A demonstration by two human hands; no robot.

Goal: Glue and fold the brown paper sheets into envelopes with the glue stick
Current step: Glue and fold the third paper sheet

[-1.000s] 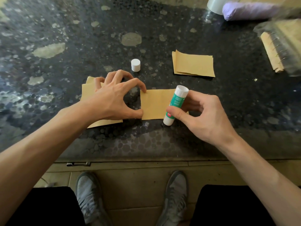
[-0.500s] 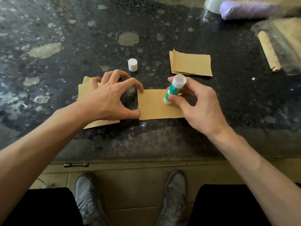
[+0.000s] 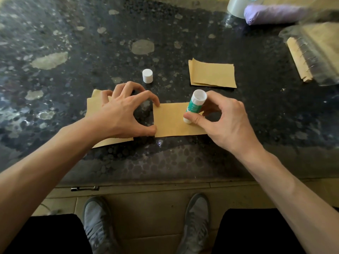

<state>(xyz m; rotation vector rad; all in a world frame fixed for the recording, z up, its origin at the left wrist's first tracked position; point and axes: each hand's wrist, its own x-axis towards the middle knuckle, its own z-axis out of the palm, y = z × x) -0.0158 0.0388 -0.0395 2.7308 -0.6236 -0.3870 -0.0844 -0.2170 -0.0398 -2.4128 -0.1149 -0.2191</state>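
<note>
At frame centre, your right hand (image 3: 227,123) is gripping the glue stick (image 3: 194,107) tip-down on the brown paper sheet (image 3: 172,121); your left hand (image 3: 122,112), fingertips arched, is pinning the sheet's left edge.

A brown paper sheet (image 3: 172,121) lies flat on the dark speckled bench (image 3: 73,43) at the centre of the frame. The left hand (image 3: 121,114) presses the sheet's left edge with thumb and forefinger tips, over a pile of sheets (image 3: 95,107) at centre left. The right hand (image 3: 225,123) grips the tilted green-and-white glue stick (image 3: 195,105), whose lower end is on the sheet's right part. A white cap (image 3: 147,76) stands just above, and a second pile (image 3: 212,74) lies right of it.
</note>
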